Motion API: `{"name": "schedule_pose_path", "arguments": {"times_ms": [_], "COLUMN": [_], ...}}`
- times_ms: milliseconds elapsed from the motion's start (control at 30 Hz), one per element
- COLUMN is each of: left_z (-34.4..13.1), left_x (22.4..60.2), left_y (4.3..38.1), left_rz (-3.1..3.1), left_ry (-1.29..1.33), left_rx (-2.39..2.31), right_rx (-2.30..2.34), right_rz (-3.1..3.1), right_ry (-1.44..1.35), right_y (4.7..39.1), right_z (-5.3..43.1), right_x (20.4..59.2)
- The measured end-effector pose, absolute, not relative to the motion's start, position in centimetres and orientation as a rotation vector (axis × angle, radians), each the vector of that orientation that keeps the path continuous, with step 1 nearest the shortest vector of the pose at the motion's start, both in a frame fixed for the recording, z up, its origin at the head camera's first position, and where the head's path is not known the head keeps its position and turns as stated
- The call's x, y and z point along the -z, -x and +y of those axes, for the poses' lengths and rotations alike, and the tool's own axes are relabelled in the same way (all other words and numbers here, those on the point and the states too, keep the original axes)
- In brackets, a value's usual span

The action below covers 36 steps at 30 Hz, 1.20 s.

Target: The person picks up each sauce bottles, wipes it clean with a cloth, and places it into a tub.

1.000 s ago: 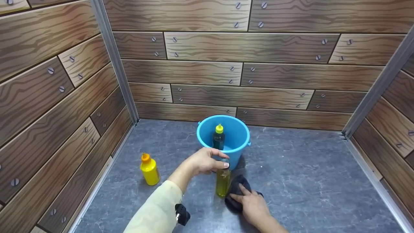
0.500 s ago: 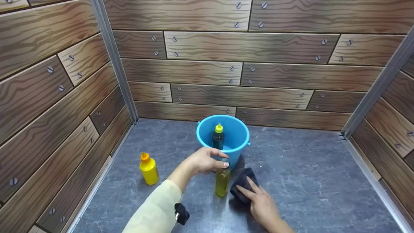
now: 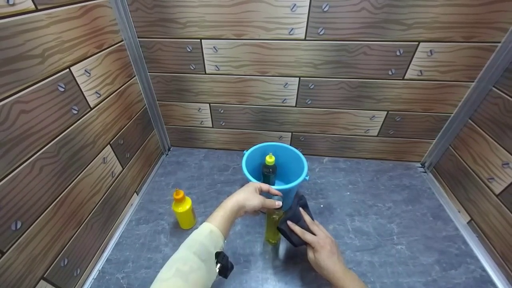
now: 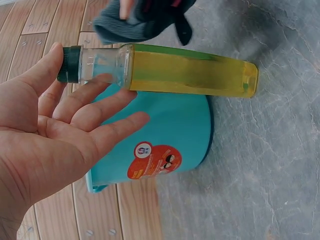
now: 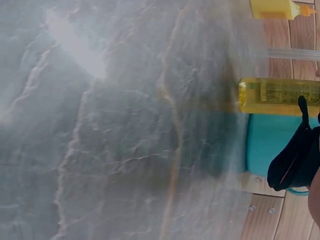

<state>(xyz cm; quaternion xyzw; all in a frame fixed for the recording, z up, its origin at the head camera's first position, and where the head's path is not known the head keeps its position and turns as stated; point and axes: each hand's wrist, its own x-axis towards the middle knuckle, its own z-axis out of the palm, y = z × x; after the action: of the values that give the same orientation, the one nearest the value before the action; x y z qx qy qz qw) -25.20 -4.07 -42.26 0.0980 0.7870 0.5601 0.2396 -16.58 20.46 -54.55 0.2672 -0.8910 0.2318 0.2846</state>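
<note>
By its dark green cap, my left hand (image 3: 253,199) pinches a clear bottle of yellow liquid (image 3: 273,230) between thumb and index finger; the other fingers extend loosely beside its neck in the left wrist view. The bottle is upright in front of the blue bucket. My right hand (image 3: 323,248) holds a dark cloth (image 3: 297,224) against or very near the bottle's right side, with fingers spread over it. In the right wrist view, the cloth (image 5: 297,162) hangs beside the bottle (image 5: 275,97); most of that hand is out of frame.
Behind the hands stands the blue bucket (image 3: 295,168), holding a dark bottle with a yellow cap (image 3: 269,172). A yellow bottle with an orange cap (image 3: 184,214) stands on the left of the grey marbled surface (image 3: 380,216). Wood-patterned walls (image 3: 256,92) enclose three sides.
My right hand first drew the cloth rightward off the bottle, then brought it back left and slightly up to the bottle's side. My left hand keeps its pinch on the cap.
</note>
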Motion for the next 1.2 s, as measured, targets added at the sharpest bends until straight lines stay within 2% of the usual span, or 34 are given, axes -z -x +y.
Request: {"name": "schedule_pose_path", "arguments": {"times_ms": [367, 1200], "left_z": [-4.0, -4.2], "left_x": [42.4, 41.7], "left_y": [25.2, 25.3], "left_rz": [2.174, 2.193], "left_ry": [-0.244, -0.241], "left_rx": [-1.515, -1.487], "right_rx": [-0.691, -0.689], "right_rz": [-2.344, -2.417], "right_ry": [-0.786, -0.788], "right_y": [17.3, 18.8], "right_z": [18.5, 17.3], "right_x": [52.9, 52.7]}}
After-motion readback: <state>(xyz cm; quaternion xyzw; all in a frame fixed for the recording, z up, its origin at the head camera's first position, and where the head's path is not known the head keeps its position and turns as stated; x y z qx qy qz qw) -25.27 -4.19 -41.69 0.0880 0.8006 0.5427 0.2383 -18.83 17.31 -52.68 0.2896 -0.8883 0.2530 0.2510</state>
